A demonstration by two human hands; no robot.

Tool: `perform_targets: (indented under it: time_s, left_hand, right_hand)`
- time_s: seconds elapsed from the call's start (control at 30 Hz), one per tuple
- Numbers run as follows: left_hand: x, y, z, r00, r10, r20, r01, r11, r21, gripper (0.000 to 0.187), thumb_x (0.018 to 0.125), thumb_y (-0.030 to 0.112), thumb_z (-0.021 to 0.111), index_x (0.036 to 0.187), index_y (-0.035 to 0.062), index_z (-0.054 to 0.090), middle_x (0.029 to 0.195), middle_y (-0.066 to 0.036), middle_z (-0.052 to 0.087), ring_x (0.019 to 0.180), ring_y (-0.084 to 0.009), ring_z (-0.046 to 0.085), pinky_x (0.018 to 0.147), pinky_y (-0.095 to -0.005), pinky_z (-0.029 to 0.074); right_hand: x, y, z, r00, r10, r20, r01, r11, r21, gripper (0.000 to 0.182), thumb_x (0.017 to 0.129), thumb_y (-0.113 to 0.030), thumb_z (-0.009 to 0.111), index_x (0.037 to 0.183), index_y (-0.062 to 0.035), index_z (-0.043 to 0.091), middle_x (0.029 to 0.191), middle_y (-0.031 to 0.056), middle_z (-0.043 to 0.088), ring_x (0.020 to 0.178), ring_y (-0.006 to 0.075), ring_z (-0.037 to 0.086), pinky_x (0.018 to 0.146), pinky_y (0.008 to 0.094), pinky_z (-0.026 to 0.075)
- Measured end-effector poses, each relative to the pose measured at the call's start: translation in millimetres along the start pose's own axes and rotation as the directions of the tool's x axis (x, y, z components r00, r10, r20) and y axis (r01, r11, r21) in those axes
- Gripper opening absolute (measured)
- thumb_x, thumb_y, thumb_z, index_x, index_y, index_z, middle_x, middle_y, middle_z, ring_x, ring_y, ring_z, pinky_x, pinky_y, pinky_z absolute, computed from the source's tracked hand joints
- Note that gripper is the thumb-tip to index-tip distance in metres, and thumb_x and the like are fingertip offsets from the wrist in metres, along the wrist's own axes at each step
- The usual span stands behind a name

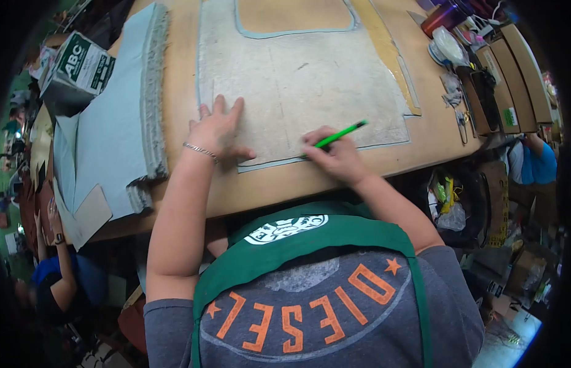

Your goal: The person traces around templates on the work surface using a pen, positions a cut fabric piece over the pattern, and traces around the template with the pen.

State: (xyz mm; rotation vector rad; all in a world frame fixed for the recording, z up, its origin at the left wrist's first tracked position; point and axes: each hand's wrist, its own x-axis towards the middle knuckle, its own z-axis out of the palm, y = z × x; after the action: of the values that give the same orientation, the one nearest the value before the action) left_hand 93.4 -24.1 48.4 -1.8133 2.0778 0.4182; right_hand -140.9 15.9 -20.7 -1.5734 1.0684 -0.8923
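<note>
A pale, worn pattern template (322,80) with a rounded cut-out at its far end lies flat on a light blue piece of material (270,164), which shows as a thin border around it. My left hand (216,134) presses flat on the template's left side, fingers spread, a bracelet on the wrist. My right hand (335,154) grips a bright green pen (342,133). The pen slants up to the right, its lower end at the template's near edge. My fingers partly hide that tip.
A stack of light blue material (123,116) lies left, with an ABC box (80,70) beyond. A yellow strip (383,49) runs along the template's right. Scissors (462,126), a plastic-wrapped roll (448,48) and cardboard boxes (503,80) sit right. Another person's arm (61,251) shows far left.
</note>
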Motion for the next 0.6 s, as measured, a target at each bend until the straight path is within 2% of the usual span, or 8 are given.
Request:
perform_targets:
  time_s: [0.13,0.2,0.3,0.4,0.43,0.5,0.53,0.6]
  left_hand:
    - [0.8,4.2,-3.2,1.0,-0.013,0.029,0.011,0.999,0.043,0.11,0.047,0.05,0.078,0.136,0.0189,0.02,0.139,-0.02,0.019,0.121,-0.0484,0.026,0.092,-0.0562,0.032]
    - [1.6,5.5,-3.6,0.999,-0.015,0.033,0.013,0.998,0.066,0.111,0.047,0.05,0.078,0.136,0.0187,0.02,0.138,-0.021,0.019,0.121,-0.048,0.027,0.093,-0.0544,0.033]
    - [2.9,6.8,-5.3,0.999,-0.018,0.033,0.015,0.996,0.091,0.111,0.047,0.05,0.078,0.136,0.0185,0.019,0.138,-0.022,0.02,0.121,-0.0476,0.028,0.093,-0.0527,0.034]
    - [3.2,6.5,-2.8,1.0,-0.003,0.031,0.0,0.997,0.074,0.111,0.047,0.051,0.078,0.136,0.0177,0.02,0.138,-0.021,0.02,0.121,-0.0488,0.027,0.092,-0.0544,0.033]
    - [3.4,6.6,-2.7,1.0,0.004,0.028,-0.006,0.998,0.07,0.111,0.047,0.051,0.078,0.136,0.0176,0.02,0.138,-0.021,0.021,0.121,-0.0488,0.028,0.093,-0.0543,0.033]
    - [3.6,1.7,-1.7,1.0,0.027,0.012,-0.027,0.998,0.064,0.11,0.048,0.05,0.078,0.136,0.017,0.02,0.136,-0.022,0.023,0.119,-0.0488,0.03,0.092,-0.0531,0.034]
    - [5.6,0.1,0.3,0.999,0.041,-0.001,-0.041,0.997,0.06,0.109,0.049,0.049,0.077,0.136,0.0165,0.021,0.135,-0.022,0.025,0.118,-0.0487,0.032,0.092,-0.0519,0.036]
    - [6.0,-4.6,6.7,0.998,0.05,-0.04,-0.048,0.997,0.056,0.106,0.05,0.048,0.077,0.135,0.0164,0.022,0.133,-0.023,0.027,0.115,-0.0487,0.035,0.09,-0.051,0.037]
  right_hand:
    - [-34.6,20.4,-111.8,0.97,0.119,-0.213,-0.119,0.993,0.014,0.01,0.077,-0.011,0.062,0.083,-0.004,0.058,0.086,0.0082,0.062,0.081,0.0142,0.057,0.074,0.0267,0.046]
    - [-50.2,20.1,-156.4,0.92,0.185,-0.347,-0.213,0.976,-0.045,0.01,0.078,-0.008,0.062,0.076,-0.0049,0.054,0.075,0.0039,0.059,0.071,0.0097,0.055,0.067,0.0223,0.044]
    - [-59.7,22.7,-186.0,0.872,0.077,-0.484,-0.156,0.98,-0.126,0.01,0.078,-0.008,0.062,0.077,-0.0053,0.052,0.072,0.0011,0.056,0.065,0.0063,0.05,0.06,0.0206,0.04]
    - [-40.0,1.3,-139.2,0.857,0.027,-0.515,0.015,0.997,0.078,0.01,0.079,-0.008,0.062,0.077,-0.0055,0.052,0.069,-0.0002,0.054,0.063,0.0053,0.047,0.058,0.02,0.039]
    - [-33.0,4.3,-123.0,0.887,0.09,-0.453,-0.06,0.995,0.08,0.011,0.079,-0.009,0.062,0.078,-0.0058,0.051,0.067,-0.0014,0.051,0.063,0.0052,0.046,0.057,0.0204,0.039]
    - [-14.3,-2.3,-70.9,0.956,-0.041,-0.29,0.02,0.997,-0.075,0.013,0.078,-0.011,0.063,0.078,-0.0062,0.052,0.066,-0.0025,0.05,0.061,0.0049,0.045,0.054,0.0206,0.038]
    - [-7.6,-16.3,-40.8,0.983,0.018,-0.184,-0.001,0.996,0.09,0.014,0.077,-0.012,0.064,0.077,-0.0052,0.052,0.065,-0.0008,0.051,0.059,0.0053,0.045,0.052,0.0209,0.038]
    - [5.8,-26.7,9.6,0.997,-0.064,-0.036,0.067,0.994,0.082,0.015,0.077,-0.013,0.065,0.076,-0.0043,0.053,0.064,0.0006,0.051,0.058,0.0058,0.046,0.052,0.0213,0.039]
